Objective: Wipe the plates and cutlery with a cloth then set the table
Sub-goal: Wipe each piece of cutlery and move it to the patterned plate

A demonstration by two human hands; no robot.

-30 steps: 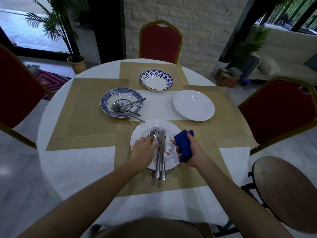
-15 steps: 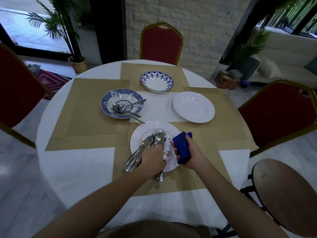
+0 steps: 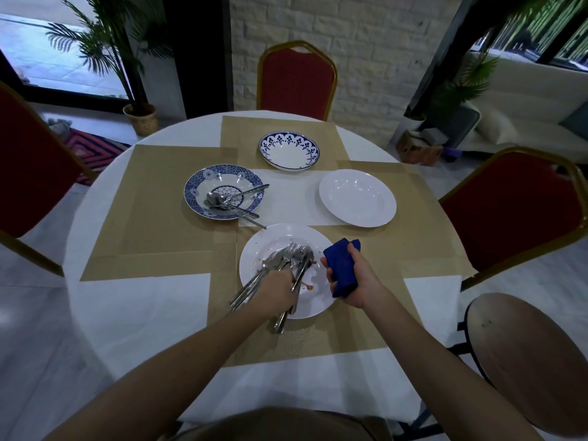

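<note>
A white plate (image 3: 273, 241) with orange sauce stains lies on the placemat nearest me. My left hand (image 3: 278, 289) grips a bundle of forks and spoons (image 3: 286, 257) over this plate, the handles fanning out to the left and below my fist. My right hand (image 3: 358, 283) holds a folded blue cloth (image 3: 342, 267) at the plate's right rim. A blue patterned plate (image 3: 197, 189) at the left carries more cutlery (image 3: 237, 202). Further back stand a blue-rimmed bowl plate (image 3: 289, 151) and a clean white plate (image 3: 358, 198).
The round table (image 3: 133, 319) has a white cloth and several tan placemats (image 3: 159, 218). Red chairs stand at the far side (image 3: 296, 79), the left (image 3: 28, 160) and the right (image 3: 515, 211). A round wooden stool (image 3: 528, 361) is at my right.
My left hand went from touching the cutlery on the near plate to gripping it and gathering it into a bundle, with some handles swung left. The cloth hand has barely moved.
</note>
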